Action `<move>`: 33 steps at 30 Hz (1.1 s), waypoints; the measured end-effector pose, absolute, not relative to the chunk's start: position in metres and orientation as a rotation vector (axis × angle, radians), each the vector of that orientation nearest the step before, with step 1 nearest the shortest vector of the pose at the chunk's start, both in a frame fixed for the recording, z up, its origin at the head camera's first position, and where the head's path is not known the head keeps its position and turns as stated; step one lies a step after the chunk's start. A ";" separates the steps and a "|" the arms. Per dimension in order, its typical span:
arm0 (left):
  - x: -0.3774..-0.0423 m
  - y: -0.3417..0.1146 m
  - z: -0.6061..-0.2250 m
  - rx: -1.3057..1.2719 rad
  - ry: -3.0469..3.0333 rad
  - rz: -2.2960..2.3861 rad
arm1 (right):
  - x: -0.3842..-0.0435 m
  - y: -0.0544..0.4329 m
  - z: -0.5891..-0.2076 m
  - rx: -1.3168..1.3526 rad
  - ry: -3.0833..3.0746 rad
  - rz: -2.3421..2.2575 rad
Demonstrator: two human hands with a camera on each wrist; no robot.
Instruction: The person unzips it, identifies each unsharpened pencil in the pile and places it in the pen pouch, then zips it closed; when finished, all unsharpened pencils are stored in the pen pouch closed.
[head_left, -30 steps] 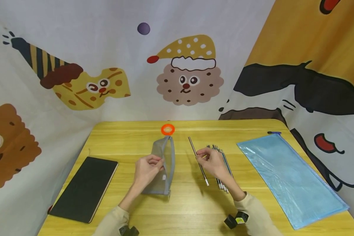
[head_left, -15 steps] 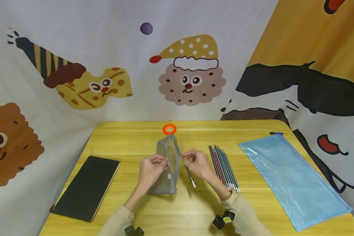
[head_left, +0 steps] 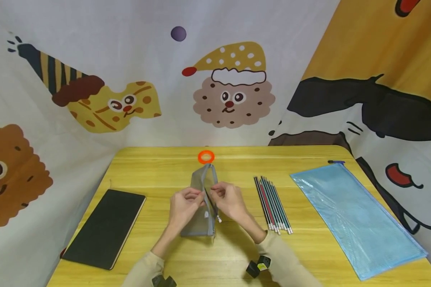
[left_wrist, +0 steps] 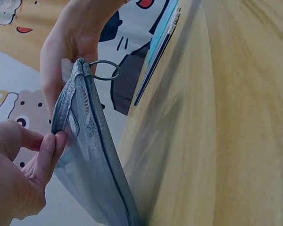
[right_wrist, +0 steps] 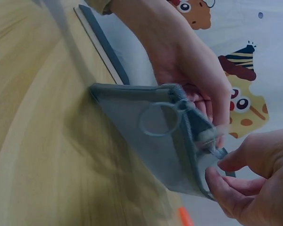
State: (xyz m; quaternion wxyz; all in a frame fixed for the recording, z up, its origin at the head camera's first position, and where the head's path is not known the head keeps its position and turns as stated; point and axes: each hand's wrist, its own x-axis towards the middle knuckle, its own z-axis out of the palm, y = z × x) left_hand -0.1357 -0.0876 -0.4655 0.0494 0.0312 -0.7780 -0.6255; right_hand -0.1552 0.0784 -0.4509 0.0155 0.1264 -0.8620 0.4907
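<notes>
Left hand point(head_left: 184, 207) pinches pouch point(head_left: 196, 226) rim, fingertips together, same as before. Right hand point(head_left: 231, 201), fingertips closed on pencil point(head_left: 215, 211), is now further toward 9 o'clock; pencil sits at pouch's open mouth, eraser pointing 5 o'clock. Spare pencils point(head_left: 273, 205) at pouch's 3 o'clock.

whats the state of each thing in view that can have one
Pouch: unzipped, open
Pencil: slanting, apparently partly inside pouch
Loose pencils: lying side by side
Notebook: closed
Blue bag: flat; zip unclear
Orange ring: lying flat
Left grip: pinching pouch edge
Right grip: pinching pencil
</notes>
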 end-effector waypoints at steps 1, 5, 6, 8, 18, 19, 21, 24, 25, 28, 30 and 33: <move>-0.136 -0.088 -0.466 0.091 -2.370 -1.904 | -0.155 0.077 -0.452 0.413 -2.669 1.525; -0.137 -0.090 -0.466 0.097 -2.366 -1.910 | -0.153 0.079 -0.454 0.471 -2.637 1.530; -0.138 -0.090 -0.466 0.105 -2.368 -1.910 | -0.153 0.080 -0.454 0.484 -2.630 1.540; -0.138 -0.091 -0.466 0.123 -2.363 -1.917 | -0.152 0.084 -0.454 0.484 -2.626 1.568; -0.143 -0.097 -0.462 0.221 -2.230 -2.028 | -0.149 0.107 -0.448 0.330 -2.610 1.672; -0.143 -0.098 -0.462 0.218 -2.228 -2.032 | -0.149 0.110 -0.448 0.327 -2.600 1.680; -0.143 -0.099 -0.461 0.214 -2.229 -2.037 | -0.149 0.115 -0.450 0.321 -2.592 1.660; -0.142 -0.099 -0.461 0.214 -2.233 -2.040 | -0.149 0.126 -0.453 0.306 -2.583 1.598; -0.142 -0.099 -0.462 0.217 -2.231 -2.045 | -0.150 0.130 -0.455 0.300 -2.583 1.569; -0.142 -0.098 -0.463 0.221 -2.227 -2.050 | -0.150 0.147 -0.461 0.272 -2.596 1.476; -0.142 -0.098 -0.464 0.216 -2.233 -2.046 | -0.150 0.160 -0.465 0.249 -2.616 1.419; -0.142 -0.098 -0.465 0.206 -2.247 -2.027 | -0.151 0.179 -0.472 0.204 -2.646 1.362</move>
